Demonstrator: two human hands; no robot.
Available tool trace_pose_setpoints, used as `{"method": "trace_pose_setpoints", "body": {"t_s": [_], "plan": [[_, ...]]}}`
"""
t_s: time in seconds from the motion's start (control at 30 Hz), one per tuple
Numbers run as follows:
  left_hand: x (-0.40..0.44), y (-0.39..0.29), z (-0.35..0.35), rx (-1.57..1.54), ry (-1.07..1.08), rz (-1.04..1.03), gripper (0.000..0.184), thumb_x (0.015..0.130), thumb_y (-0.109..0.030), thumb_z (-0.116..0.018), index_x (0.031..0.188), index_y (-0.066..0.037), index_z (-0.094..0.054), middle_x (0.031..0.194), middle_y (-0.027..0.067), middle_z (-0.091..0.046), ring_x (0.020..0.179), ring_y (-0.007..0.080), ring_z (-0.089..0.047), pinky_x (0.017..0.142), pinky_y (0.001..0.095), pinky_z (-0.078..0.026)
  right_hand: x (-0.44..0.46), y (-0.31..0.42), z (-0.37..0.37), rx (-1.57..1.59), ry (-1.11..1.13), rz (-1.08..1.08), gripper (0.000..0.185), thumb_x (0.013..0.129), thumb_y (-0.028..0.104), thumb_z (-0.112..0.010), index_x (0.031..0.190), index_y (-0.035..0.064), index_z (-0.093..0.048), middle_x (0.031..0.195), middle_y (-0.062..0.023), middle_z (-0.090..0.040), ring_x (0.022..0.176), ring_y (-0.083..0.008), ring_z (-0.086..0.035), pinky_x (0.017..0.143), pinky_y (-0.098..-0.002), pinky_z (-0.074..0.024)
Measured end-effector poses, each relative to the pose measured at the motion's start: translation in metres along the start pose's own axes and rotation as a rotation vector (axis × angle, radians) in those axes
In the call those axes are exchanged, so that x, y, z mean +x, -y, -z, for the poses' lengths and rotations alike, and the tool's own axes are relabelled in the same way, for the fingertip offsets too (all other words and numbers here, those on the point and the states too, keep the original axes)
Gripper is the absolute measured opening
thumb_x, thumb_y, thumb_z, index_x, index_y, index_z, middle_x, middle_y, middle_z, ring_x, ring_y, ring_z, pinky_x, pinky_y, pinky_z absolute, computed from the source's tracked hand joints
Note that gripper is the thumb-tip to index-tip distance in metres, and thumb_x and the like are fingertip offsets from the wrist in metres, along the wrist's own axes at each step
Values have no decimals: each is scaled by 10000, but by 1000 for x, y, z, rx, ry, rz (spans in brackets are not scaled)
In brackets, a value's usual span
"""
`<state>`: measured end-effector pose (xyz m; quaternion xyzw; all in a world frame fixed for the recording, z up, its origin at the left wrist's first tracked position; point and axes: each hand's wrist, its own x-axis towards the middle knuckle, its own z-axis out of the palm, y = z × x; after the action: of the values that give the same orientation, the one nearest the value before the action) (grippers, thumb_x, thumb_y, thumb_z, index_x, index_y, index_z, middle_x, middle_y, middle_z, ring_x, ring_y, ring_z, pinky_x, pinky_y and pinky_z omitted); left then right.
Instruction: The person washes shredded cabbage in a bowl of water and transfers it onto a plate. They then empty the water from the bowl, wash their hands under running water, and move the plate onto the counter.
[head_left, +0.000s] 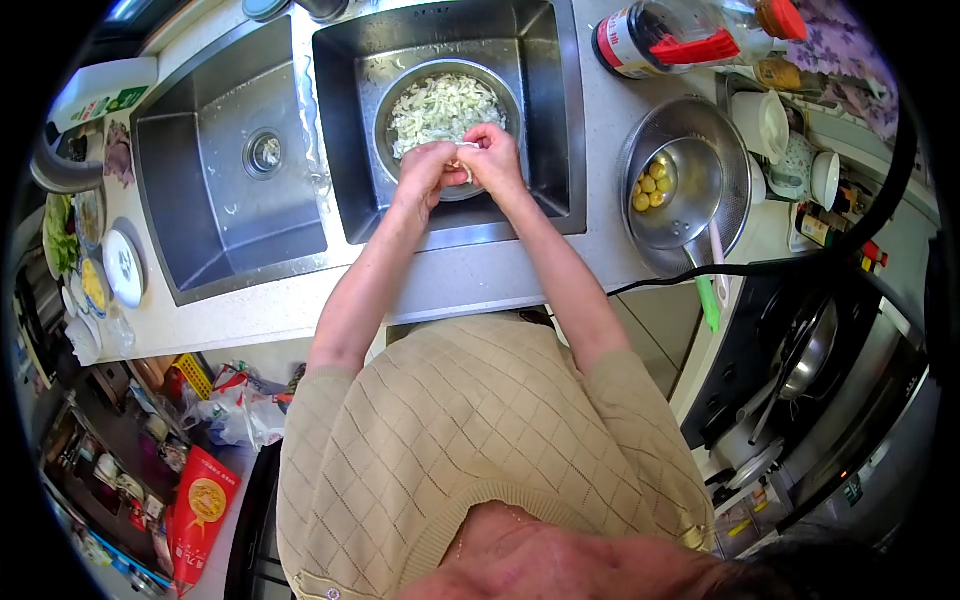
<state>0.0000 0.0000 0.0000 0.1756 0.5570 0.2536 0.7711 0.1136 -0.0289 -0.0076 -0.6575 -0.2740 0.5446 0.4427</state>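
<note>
A round metal bowl (382, 128) stands in the right sink basin, filled with pale, whitish-green chopped or torn pieces (440, 108). Over the bowl's near edge, my left hand (426, 172) and my right hand (490, 160) meet with bent fingers. Between them they pinch a small white piece, which the fingers partly cover. What kind of food it is I cannot make out.
Left of the bowl lies the other sink basin (215, 215) with bits in its drain. To the right are a colander (735, 150), a metal ladle or pan with yellow round items (655, 187), and a red-capped jar (625, 45). Plates (122, 268) stand at the left.
</note>
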Motion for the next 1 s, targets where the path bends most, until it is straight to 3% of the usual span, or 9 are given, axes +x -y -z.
{"method": "trace_pose_setpoints", "body": {"t_s": [0.17, 0.2, 0.3, 0.33, 0.5, 0.53, 0.67, 0.77, 1.0], "plan": [[17, -6, 20, -156, -343, -32, 78, 679, -33, -515, 657, 41, -513, 623, 87, -519, 470, 136, -526, 401, 208, -479, 6, 7, 10, 7, -113, -45, 185, 601, 63, -575, 768, 0, -532, 611, -56, -524, 404, -114, -477, 313, -249, -375], [23, -11, 27, -113, -313, -48, 82, 684, -34, -505, 659, 45, -510, 619, 88, -517, 469, 137, -524, 404, 204, -482, 9, 18, 15, -143, -83, -116, 235, 604, 101, -586, 804, -14, -540, 661, -108, -553, 533, -187, -546, 452, -302, -455], [38, -18, 34, 5, -265, -37, 87, 705, -21, -485, 677, 53, -520, 590, 86, -514, 480, 162, -535, 426, 225, -504, 43, -3, 27, -675, -97, 174, 329, 606, 160, -601, 877, -20, -553, 819, -184, -563, 797, -288, -551, 715, -366, -451], [42, -18, 37, 31, -269, -38, 85, 708, -27, -497, 714, 55, -520, 603, 84, -514, 483, 162, -533, 423, 226, -501, 53, -5, 27, -680, -120, 123, 475, 611, 222, -613, 1021, 3, -514, 1000, -233, -508, 1001, -347, -446, 879, -376, -346], [60, 3, 38, 272, -292, -92, 265, 712, -70, -577, 938, 38, -488, 693, 78, -515, 510, 156, -526, 423, 241, -483, 80, -37, -7, -585, -61, 56, 692, 593, 246, -663, 1185, 31, -375, 1128, -215, -459, 1062, -309, -439, 881, -334, -360], [66, -1, 38, 278, -150, 39, 391, 716, -113, -611, 1054, -15, -441, 789, 76, -516, 591, 151, -530, 463, 260, -484, 81, -39, -10, -523, -11, 21, 699, 580, 233, -674, 1181, 29, -380, 1126, -205, -466, 1059, -299, -445, 879, -331, -363], [59, -19, 23, 202, -96, 150, 395, 739, -133, -589, 1095, -77, -425, 877, 56, -508, 713, 157, -517, 537, 280, -496, 79, -32, -7, -243, 157, -100, 587, 539, 120, -683, 1081, 24, -482, 989, -135, -552, 918, -226, -524, 791, -296, -412], [63, -9, 39, 98, -98, 102, 338, 733, -122, -589, 1047, -104, -465, 768, 22, -520, 594, 127, -497, 485, 268, -459, 63, -11, 2, -71, 196, -131, 464, 568, 73, -658, 1009, 17, -527, 915, -89, -573, 827, -166, -542, 709, -263, -430], [49, -14, 43, -17, 18, 74, 239, 774, 7, -480, 1007, 16, -427, 840, 130, -545, 681, 201, -595, 511, 234, -542, 54, -6, 18, 192, 259, -214, 344, 666, 47, -620, 999, 34, -538, 895, -59, -574, 821, -149, -551, 727, -261, -439]]}}
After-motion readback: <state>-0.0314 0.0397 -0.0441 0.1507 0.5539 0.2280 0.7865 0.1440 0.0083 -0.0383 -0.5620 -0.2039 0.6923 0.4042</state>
